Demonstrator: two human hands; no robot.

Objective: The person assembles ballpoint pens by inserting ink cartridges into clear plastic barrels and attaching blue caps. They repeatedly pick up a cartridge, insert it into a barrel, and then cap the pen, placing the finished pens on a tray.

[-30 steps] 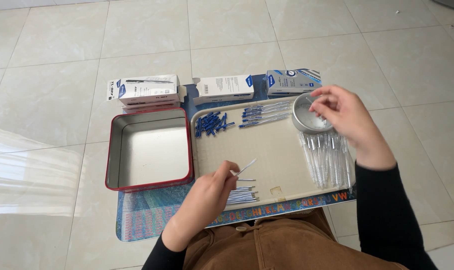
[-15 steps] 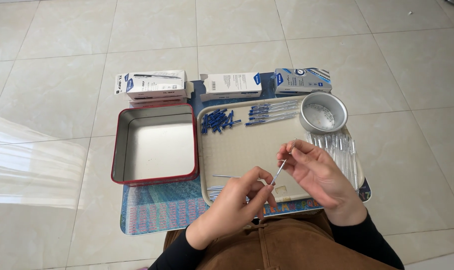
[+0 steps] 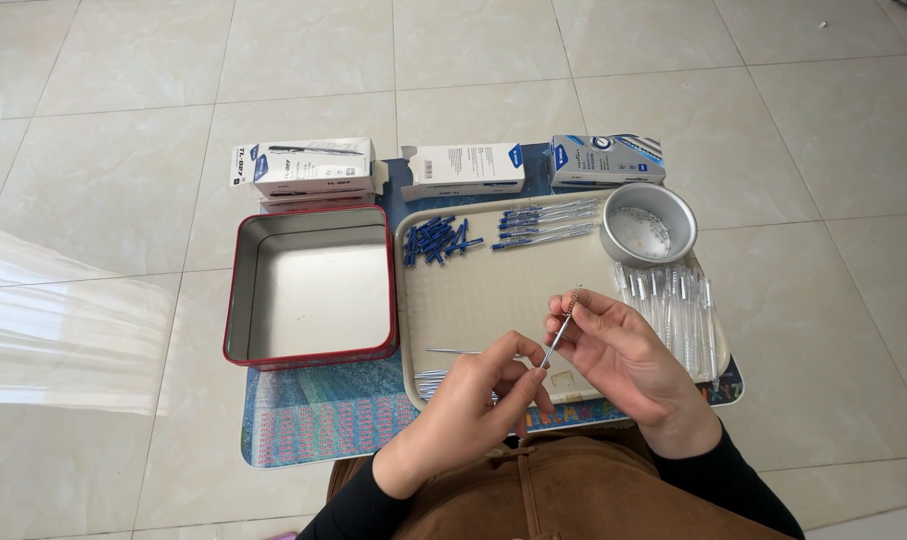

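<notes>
— Looking down from here, what are the 2 hands doing?

— Both meet over the near edge of the cream tray [image 3: 494,290]. The left hand [image 3: 474,405] pinches the lower end of a thin pen refill [image 3: 562,328] between thumb and fingertips, and the right hand [image 3: 624,350] pinches its upper part. The refill slants up to the right, its small spring-like tip poking out just above the right fingers.

— So the refill sits between the hands?

— Yes, bridging them, held above the tray and not touching it.

— What lies around them?

— Just right of the right hand, a row of clear pen barrels [image 3: 674,305] on the tray. Near the left fingers, a few more thin refills [image 3: 454,352] lie flat. At the tray's far side are a heap of blue caps [image 3: 436,240], some blue pens [image 3: 544,225] and a round metal bowl [image 3: 649,222].

— And off the tray?

— A red-rimmed square tin [image 3: 312,290] stands just left of it, and 3 pen boxes [image 3: 462,168] line the far edge of the patterned mat [image 3: 314,420].
</notes>
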